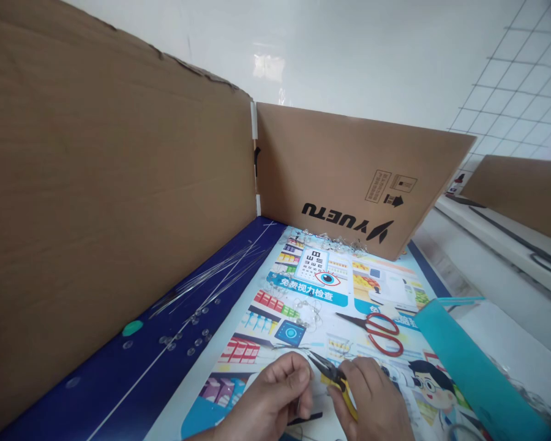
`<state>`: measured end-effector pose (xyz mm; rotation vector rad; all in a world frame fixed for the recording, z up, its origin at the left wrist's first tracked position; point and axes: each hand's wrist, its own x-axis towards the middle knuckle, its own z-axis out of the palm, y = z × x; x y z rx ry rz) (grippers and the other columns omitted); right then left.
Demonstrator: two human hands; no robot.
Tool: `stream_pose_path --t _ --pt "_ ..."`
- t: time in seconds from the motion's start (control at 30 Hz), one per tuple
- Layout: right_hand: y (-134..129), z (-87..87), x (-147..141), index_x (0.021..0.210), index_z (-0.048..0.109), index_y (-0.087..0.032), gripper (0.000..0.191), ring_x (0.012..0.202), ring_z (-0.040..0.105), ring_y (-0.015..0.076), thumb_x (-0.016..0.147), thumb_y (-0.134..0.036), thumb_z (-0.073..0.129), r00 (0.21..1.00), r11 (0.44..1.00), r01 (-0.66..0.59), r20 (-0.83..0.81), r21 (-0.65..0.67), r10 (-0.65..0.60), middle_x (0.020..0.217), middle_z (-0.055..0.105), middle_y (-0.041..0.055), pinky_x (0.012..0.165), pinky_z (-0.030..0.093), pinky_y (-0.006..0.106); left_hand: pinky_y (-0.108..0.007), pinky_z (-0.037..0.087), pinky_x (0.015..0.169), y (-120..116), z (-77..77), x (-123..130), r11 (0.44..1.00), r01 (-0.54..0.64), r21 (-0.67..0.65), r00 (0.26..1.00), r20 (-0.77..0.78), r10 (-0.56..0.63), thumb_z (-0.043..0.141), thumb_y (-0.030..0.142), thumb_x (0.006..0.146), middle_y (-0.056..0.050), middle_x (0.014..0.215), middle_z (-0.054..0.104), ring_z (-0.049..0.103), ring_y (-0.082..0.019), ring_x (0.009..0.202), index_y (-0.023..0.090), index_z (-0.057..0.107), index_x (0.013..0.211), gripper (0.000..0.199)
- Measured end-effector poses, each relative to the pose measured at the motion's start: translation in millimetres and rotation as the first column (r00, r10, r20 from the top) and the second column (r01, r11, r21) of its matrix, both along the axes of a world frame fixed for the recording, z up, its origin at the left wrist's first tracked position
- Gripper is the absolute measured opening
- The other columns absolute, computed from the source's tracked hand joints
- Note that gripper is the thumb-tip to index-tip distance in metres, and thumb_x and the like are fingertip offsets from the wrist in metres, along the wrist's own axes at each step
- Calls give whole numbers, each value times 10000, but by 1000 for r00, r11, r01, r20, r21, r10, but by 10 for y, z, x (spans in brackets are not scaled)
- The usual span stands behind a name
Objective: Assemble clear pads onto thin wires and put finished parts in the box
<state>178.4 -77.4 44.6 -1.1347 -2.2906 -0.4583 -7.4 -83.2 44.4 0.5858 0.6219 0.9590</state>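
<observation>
The thumb and forefinger of the left hand [280,389] press together just beside the tips of the pliers [333,375]; whatever they pinch is too small to make out. The fingers of the right hand [374,392] are closed around the yellow handles, with the dark nose pointing up and left toward the other hand, and I cannot tell whether its tips meet. Both hands are over a printed mat [197,373]. Just beyond the right hand lie red-handled scissors [365,323], blades pointing left. Clear loop-like bits [307,312] are scattered further up the mat. To the left, on a dark blue surface [96,380], are small clear discs [205,332], thin strands [211,285] and a green oval piece [132,328]. Cardboard panels [119,202] stand upright at the left and back, the back one printed YUETU upside down
</observation>
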Motion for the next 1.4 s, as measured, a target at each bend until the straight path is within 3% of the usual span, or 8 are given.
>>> stream_pose_path --t 0.47,0.67,0.93,1.2,1.4 --pt "-10 -29 40 914 552 -119 177 665 525 213 853 -263 469 996 999 16 85 49 -20 699 544 78 562 416 314 -205 265 521 -20 71 11 1000 -1 -21 1000 -18 1 661 406 709 12 501 536 406 -82 473 157 510 673 294" --pt "-14 -63 59 910 561 -127 182 661 514 212 851 -274 472 991 998 46 121 34 -49 693 535 71 557 395 307 -198 272 533 1 74 -28 1000 11 28 990 -141 -7 627 403 748 38 479 506 385 -74 476 152 569 819 267" --pt "-27 -64 63 916 576 -131 188 667 515 202 847 -282 486 987 996 54 149 71 -65 686 539 66 583 392 301 -214 310 551 41 52 -44 996 -29 87 965 -256 51 640 430 733 21 624 535 415 -82 539 157 537 759 293" --pt "-35 -72 83 948 587 -141 212 697 545 209 847 -302 493 977 991 45 202 127 -70 716 566 70 600 406 307 -228 328 557 64 33 -61 993 -65 95 954 -286 90 653 391 725 22 601 531 413 -90 535 153 583 825 267" --pt "-29 -80 65 930 579 -138 196 653 531 199 846 -284 479 988 999 20 154 43 -26 686 548 63 581 424 303 -235 326 568 97 -8 -80 984 -35 177 943 -320 91 621 373 759 19 610 524 412 -95 553 149 560 721 235"
